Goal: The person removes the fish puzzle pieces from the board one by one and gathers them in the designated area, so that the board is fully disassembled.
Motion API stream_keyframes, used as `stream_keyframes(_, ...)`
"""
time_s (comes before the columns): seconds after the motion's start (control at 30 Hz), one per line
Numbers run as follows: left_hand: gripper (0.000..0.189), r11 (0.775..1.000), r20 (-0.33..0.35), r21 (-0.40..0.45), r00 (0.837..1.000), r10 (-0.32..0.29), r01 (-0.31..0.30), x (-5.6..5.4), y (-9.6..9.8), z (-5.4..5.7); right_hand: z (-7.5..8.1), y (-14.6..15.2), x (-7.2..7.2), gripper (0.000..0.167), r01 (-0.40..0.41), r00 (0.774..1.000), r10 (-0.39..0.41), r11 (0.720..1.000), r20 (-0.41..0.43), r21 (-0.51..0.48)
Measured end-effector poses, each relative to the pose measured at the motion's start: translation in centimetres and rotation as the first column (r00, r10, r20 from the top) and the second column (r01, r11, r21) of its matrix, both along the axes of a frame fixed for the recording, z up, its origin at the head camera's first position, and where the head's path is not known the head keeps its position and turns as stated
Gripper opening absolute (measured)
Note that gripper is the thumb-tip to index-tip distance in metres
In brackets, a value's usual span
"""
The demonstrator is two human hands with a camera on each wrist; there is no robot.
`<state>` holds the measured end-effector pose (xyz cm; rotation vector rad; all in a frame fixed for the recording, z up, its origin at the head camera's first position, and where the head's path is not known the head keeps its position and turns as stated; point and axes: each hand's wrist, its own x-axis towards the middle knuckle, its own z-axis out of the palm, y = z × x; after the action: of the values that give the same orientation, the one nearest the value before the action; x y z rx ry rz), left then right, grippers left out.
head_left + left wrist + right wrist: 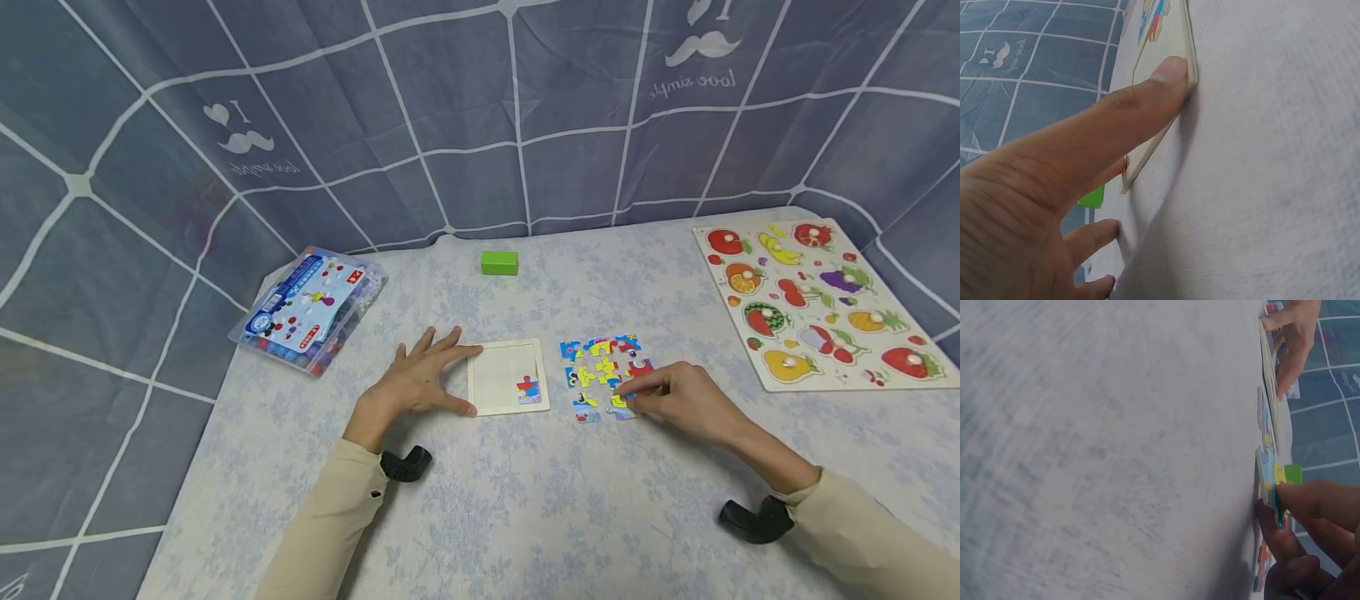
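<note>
A square wooden puzzle tray (pixel 491 379) lies mid-table, with joined red and blue puzzle pieces (pixel 529 390) in its lower right corner. My left hand (pixel 420 375) is spread at the tray's left side, the straight index finger on the upper corner and the thumb on the lower one. To the tray's right, loose jigsaw pieces (pixel 602 365) in yellow, blue and red lie spaced apart in a rough square. At their lower right my right hand (pixel 686 400) pinches a puzzle piece (pixel 1267 478), light blue and yellow, between thumb and fingers. Its far part is hidden by the fingertips.
A green block (pixel 499 263) stands near the table's back edge. At the left is a clear plastic box (pixel 307 308) of small coloured parts. A fruit picture board (pixel 817 312) lies at the right. A patterned cloth (pixel 480 108) hangs behind the table.
</note>
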<state>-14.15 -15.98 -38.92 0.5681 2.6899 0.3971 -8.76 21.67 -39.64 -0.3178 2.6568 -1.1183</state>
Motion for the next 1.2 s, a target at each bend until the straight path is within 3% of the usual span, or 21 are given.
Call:
stream_keyframes(0.6, 0.096, 1.0, 0.003, -0.015, 1.0, -0.003, 0.003, 0.02, 0.01, -0.02, -0.02, -0.5, -0.1, 0.006, 0.062, 0.995, -0.05, 0.987, -0.081, 0.147)
stream_keyframes(1.2, 0.097, 1.0, 0.005, 0.002, 1.0, 0.001, -0.001, 0.05, -0.06, 0.03, -0.12, -0.81, -0.27, 0.008, 0.026, 0.992, -0.008, 0.99, -0.128, 0.138)
